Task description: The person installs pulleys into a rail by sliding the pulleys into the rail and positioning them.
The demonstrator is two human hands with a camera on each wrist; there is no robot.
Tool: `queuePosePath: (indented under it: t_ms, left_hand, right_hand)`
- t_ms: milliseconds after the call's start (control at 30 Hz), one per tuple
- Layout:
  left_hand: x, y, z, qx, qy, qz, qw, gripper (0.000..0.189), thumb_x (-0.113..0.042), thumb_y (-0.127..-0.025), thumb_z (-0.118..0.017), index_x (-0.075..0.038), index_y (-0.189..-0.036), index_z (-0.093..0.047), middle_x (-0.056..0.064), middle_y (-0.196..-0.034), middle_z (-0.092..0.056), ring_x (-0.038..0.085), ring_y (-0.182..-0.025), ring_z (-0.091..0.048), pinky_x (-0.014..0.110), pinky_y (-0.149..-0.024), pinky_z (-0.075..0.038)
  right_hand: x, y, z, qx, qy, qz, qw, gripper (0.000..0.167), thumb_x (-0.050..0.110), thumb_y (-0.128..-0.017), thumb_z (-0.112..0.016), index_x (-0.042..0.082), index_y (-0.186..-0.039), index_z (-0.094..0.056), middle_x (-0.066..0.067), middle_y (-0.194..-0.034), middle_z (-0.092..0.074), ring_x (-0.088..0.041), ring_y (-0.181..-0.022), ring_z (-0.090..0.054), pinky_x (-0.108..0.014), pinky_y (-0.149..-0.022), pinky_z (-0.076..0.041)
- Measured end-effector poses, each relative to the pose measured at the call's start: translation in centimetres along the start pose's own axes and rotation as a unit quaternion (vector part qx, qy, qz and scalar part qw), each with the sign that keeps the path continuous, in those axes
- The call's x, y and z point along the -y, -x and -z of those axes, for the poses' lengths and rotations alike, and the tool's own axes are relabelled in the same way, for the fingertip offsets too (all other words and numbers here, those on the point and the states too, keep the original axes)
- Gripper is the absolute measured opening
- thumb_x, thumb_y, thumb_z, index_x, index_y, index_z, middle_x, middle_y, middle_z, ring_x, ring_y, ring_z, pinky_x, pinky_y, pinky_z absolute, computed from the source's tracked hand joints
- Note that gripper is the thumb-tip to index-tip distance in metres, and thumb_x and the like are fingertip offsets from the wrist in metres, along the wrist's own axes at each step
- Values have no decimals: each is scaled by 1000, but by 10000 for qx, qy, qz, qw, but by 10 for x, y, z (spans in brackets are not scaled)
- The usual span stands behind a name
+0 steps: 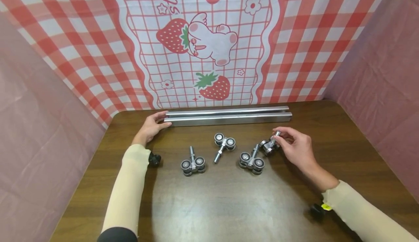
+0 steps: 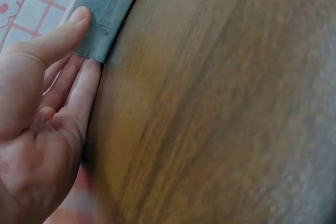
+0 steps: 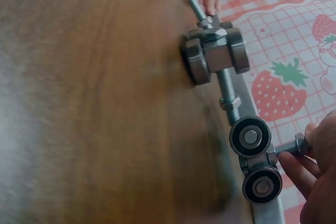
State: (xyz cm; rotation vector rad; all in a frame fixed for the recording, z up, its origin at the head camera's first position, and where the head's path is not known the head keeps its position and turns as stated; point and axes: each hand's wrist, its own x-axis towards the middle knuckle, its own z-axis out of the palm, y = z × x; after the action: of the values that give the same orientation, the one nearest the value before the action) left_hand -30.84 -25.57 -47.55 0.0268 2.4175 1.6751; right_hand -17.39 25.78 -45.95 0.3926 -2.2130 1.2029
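My left hand [image 1: 151, 127] holds the left end of a silver metal track rail [image 1: 229, 120] lying along the back of the table. In the left wrist view the thumb presses the front face of the rail [image 2: 107, 17], while the fingers reach round its end. At the right, my right hand [image 1: 297, 148] pinches the threaded bolt of a roller trolley [image 1: 269, 146]. The right wrist view has this trolley's wheels [image 3: 251, 137] facing the camera. Left of it, another trolley [image 1: 252, 162] stands on its wheels, bolt pointing toward the back.
Two more roller trolleys lie on the brown wooden table [image 1: 209, 205]: one [image 1: 193, 165] at centre left with its bolt pointing back, one [image 1: 224, 142] near the middle with its bolt toward the front. A strawberry-print checked cloth [image 1: 209, 53] hangs behind the rail; pink cloth [image 1: 376, 60] flanks both sides.
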Motion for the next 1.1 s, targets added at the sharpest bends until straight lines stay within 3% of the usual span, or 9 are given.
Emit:
queuePosePath:
  t_ms: [433, 500, 667, 733, 1100]
  left_hand:
    - [1, -1, -1, -21, 29, -22, 10000, 73, -7, -110, -73, -3, -174, -40, 27, -179, -42, 41, -171, -37, 53, -141, -36]
    - [2, -1, -1, -33, 28, -30, 10000, 72, -7, -110, -73, -3, -174, -40, 27, -179, -42, 41, -171, -37, 53, -141, -36]
    - [2, -2, -2, -47, 57, -25, 10000, 72, -7, -109, -74, -4, -174, -41, 26, -179, -43, 40, -171, -37, 53, -141, -37]
    - [2, -3, -2, -37, 88, -15, 10000, 72, -7, -109, -74, -4, -174, -41, 26, -179, -42, 40, -172, -37, 53, -141, -37]
    - [0, 0, 0, 3, 9, 43, 10000, 73, -10, -110, -74, -6, -175, -40, 25, -181, -40, 41, -173, -34, 54, -141, -37]
  right_hand:
    - [4, -20, 13, -193, 148, -120, 9996, 20, -15, -92, -84, -8, -112, -82, -25, -85, -79, 25, -78, -61, 3, -71, -52]
    - [5, -23, 15, -249, 136, -137, 9995, 19, -14, -93, -84, -9, -111, -83, -16, -83, -79, 24, -77, -61, 3, -70, -53]
    - [3, -33, 22, -401, 87, -145, 9991, 21, -14, -92, -84, -8, -112, -83, 27, -85, -70, 23, -75, -62, 3, -68, -51]
    - [0, -36, 25, -444, 51, -159, 9989, 21, -14, -92, -84, -8, -112, -83, 37, -86, -66, 24, -74, -62, 3, -68, -50]
    - [-16, -54, 32, -666, 155, -200, 9975, 21, -11, -93, -85, -8, -114, -84, 38, -83, -66, 25, -71, -62, 4, -66, -49]
